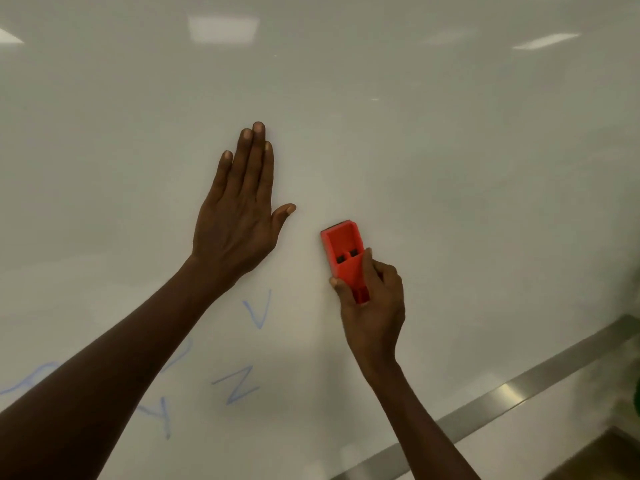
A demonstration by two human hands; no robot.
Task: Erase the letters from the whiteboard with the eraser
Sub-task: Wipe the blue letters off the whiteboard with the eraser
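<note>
A white whiteboard (433,161) fills the view. My right hand (374,303) grips a red eraser (343,252) by its lower end and holds it against the board right of centre. My left hand (239,209) rests flat on the board, fingers together and pointing up, thumb out, a short gap left of the eraser. Faint blue letters sit below the hands: a V (258,308), a Z (237,384) and a Y (161,415). Other blue strokes (31,379) at the left are partly hidden by my left forearm.
A metal frame edge (502,393) runs diagonally along the board's lower right side. Ceiling lights reflect in the upper board. Something green (636,396) shows at the far right edge.
</note>
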